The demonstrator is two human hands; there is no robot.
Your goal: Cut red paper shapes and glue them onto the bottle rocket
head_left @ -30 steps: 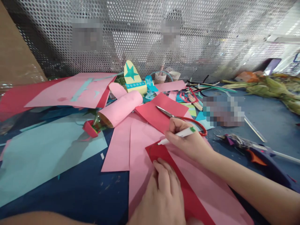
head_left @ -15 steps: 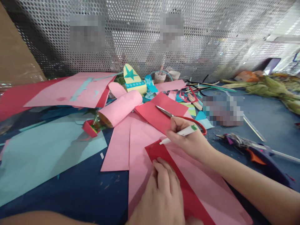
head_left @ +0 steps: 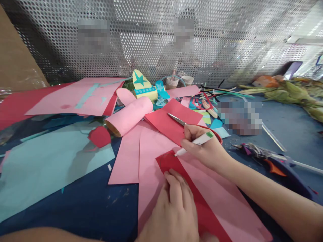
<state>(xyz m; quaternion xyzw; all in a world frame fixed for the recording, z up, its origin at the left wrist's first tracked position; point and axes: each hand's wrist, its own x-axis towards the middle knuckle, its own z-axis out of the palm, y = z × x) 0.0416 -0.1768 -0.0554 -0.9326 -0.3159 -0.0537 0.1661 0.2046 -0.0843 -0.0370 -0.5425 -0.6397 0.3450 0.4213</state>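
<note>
My right hand [head_left: 204, 148] pinches a white marker [head_left: 193, 143] with a green end. Its tip touches the upper end of a dark red paper strip [head_left: 202, 198], where a faint curved line shows. Flat on that strip lies my left hand [head_left: 174, 205], fingers stretched out and pressing it down. Under the strip are sheets of pink paper [head_left: 148, 161]. Beyond my right hand, scissors [head_left: 176, 119] with a red handle rest on a red paper sheet [head_left: 161, 116]; the hand partly hides the handle.
A pink paper-covered tube [head_left: 131, 116] and a red rounded paper piece [head_left: 99, 137] lie to the left, near a light blue sheet [head_left: 50, 164]. At the right is a glue gun [head_left: 272, 163]. Paper scraps, cups [head_left: 172, 82] and corn husks [head_left: 285, 95] line the back.
The marker tip has moved slightly right along the red strip's end. At the left, the red paper piece has turned so its rounded face shows. My left hand stays in place.
</note>
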